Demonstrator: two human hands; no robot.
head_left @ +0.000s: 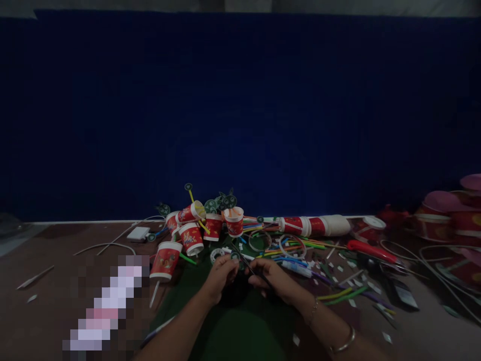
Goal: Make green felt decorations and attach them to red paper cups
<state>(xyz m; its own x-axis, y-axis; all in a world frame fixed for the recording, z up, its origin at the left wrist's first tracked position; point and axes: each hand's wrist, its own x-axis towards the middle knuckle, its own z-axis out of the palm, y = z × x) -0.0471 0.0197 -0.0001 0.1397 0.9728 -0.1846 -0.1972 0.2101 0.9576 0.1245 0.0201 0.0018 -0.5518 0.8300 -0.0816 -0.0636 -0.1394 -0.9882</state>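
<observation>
My left hand is closed in a pinch on a small round dark-green cutout. Close beside it, my right hand is wrapped around dark, slim scissors, whose blades point up and left toward the cutout. The fingers partly hide the handles, and the dim light blurs the detail. A roll of tape lies just beyond my left fingers. Under both hands spreads a dark green sheet.
Red paper cups with colored sticks and green cutouts stand and lie at the back left. Stacked cups, clear tape rings, pipe cleaners and paper scraps clutter the right. A red-handled tool lies farther right. A blue panel rises behind.
</observation>
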